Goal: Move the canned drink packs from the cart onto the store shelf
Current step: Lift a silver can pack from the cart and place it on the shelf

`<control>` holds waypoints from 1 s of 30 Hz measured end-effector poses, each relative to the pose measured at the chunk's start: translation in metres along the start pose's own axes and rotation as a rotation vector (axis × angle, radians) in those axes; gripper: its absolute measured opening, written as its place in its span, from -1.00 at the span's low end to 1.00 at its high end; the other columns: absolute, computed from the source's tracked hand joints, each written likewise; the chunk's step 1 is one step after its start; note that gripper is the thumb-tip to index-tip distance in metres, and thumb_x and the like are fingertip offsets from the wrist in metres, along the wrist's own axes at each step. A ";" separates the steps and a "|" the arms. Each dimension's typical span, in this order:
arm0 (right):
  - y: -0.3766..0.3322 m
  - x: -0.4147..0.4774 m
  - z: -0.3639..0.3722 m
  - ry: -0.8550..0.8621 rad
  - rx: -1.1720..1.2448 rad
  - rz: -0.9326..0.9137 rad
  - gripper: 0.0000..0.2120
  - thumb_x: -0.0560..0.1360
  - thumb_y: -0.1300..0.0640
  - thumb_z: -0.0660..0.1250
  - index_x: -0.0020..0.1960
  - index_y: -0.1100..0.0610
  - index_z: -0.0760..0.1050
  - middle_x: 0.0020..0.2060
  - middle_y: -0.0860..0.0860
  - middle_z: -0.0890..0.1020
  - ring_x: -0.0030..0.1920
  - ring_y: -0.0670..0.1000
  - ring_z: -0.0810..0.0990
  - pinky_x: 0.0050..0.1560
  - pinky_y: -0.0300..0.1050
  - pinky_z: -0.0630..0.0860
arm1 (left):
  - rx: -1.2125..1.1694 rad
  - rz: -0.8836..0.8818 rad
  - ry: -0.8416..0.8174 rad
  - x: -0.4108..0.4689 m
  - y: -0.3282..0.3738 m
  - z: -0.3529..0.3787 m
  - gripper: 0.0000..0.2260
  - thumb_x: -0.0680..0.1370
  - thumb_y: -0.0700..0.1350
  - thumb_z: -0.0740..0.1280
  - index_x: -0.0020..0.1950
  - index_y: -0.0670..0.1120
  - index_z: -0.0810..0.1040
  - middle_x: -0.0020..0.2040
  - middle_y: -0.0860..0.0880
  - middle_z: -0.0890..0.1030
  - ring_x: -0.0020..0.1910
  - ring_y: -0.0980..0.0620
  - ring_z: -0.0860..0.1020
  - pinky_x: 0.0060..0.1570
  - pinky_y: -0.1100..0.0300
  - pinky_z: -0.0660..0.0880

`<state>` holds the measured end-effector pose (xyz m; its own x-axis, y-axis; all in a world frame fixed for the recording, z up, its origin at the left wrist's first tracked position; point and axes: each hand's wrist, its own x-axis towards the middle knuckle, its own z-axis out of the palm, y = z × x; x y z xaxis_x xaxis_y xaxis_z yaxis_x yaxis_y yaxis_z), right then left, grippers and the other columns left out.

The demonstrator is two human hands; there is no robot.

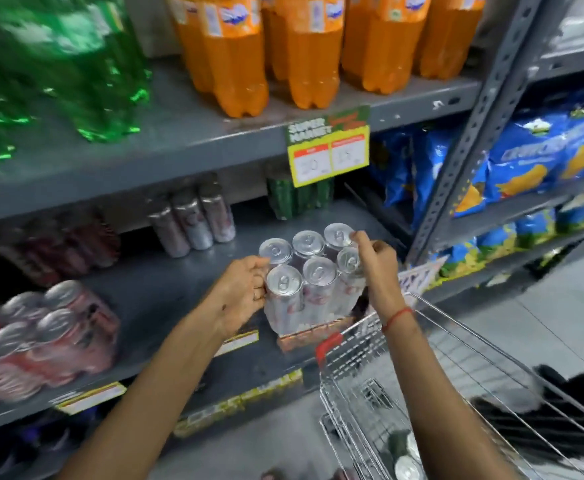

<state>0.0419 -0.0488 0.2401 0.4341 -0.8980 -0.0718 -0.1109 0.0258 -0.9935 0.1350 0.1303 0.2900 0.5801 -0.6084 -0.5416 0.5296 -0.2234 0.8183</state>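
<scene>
Our six-pack of silver cans [309,278] sits at the shelf [166,299] front edge, long axis running back-right. Left hand [240,292] clasps its near-left side; right hand [375,261] pinches the far-right cans, both equally close.

Orange soda bottles [304,53] and green bottles [58,74] stood above a yellow price tag [330,154]; blue snack bags [539,150] filled the neighbouring rack.

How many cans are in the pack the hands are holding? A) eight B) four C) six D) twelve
C, the silver can pack held between the left hand and the right hand shows six round tops, in two rows of three.
</scene>
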 end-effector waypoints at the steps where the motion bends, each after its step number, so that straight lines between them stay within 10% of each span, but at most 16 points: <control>1: -0.001 -0.002 0.014 -0.034 -0.015 -0.004 -0.56 0.40 -0.07 0.35 -0.48 0.06 0.20 -0.58 -0.13 0.25 -0.45 -0.03 0.24 -0.28 -0.04 0.32 | -0.016 0.031 0.048 -0.002 0.002 -0.011 -0.78 0.56 -0.11 0.11 -0.13 -0.10 0.53 -0.16 -0.05 0.56 -0.21 0.06 0.48 -0.11 0.22 0.40; 21: 0.010 -0.006 0.198 -0.482 -0.242 -0.136 -0.61 0.44 0.04 0.38 -0.46 0.13 0.33 -0.55 -0.04 0.33 -0.47 -0.08 0.27 -0.36 -0.11 0.25 | -0.098 0.210 0.509 -0.005 0.000 -0.137 -0.78 0.54 -0.16 0.20 -0.27 -0.06 0.53 -0.42 0.03 0.63 -0.32 0.08 0.58 -0.30 0.28 0.45; 24: 0.015 -0.012 0.186 -0.477 -0.244 -0.163 -0.73 0.49 0.06 0.36 -0.29 0.21 0.47 -0.40 0.09 0.54 -0.33 0.08 0.51 -0.27 -0.03 0.42 | 0.145 0.247 0.569 0.009 -0.016 -0.127 -0.82 0.56 -0.12 0.20 0.06 -0.12 0.55 0.06 -0.15 0.62 0.15 -0.13 0.51 0.05 0.26 0.51; 26: 0.023 -0.017 0.175 -0.407 -0.215 -0.186 -0.71 0.50 0.04 0.33 -0.02 0.30 0.54 -0.09 0.25 0.64 -0.05 0.21 0.61 0.00 0.08 0.53 | 0.628 0.297 0.747 0.018 -0.040 -0.111 -0.45 0.57 -0.01 0.16 0.48 -0.25 0.17 0.51 -0.30 0.15 0.52 -0.20 0.09 0.50 0.04 0.14; 30: 0.046 -0.029 0.130 -0.206 -0.113 -0.306 -0.59 0.54 0.02 0.25 0.27 0.26 0.44 0.17 0.16 0.56 0.23 0.16 0.53 0.30 0.08 0.46 | 1.117 0.646 0.803 0.024 -0.079 -0.047 -0.34 0.55 0.03 0.14 0.51 -0.32 0.01 0.54 -0.30 0.04 0.54 -0.22 -0.02 0.51 -0.06 -0.07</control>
<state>0.1407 0.0355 0.1853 0.6318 -0.7492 0.1988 -0.0416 -0.2888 -0.9565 0.1361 0.1691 0.2031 0.8902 -0.3437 0.2990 -0.4510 -0.7581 0.4712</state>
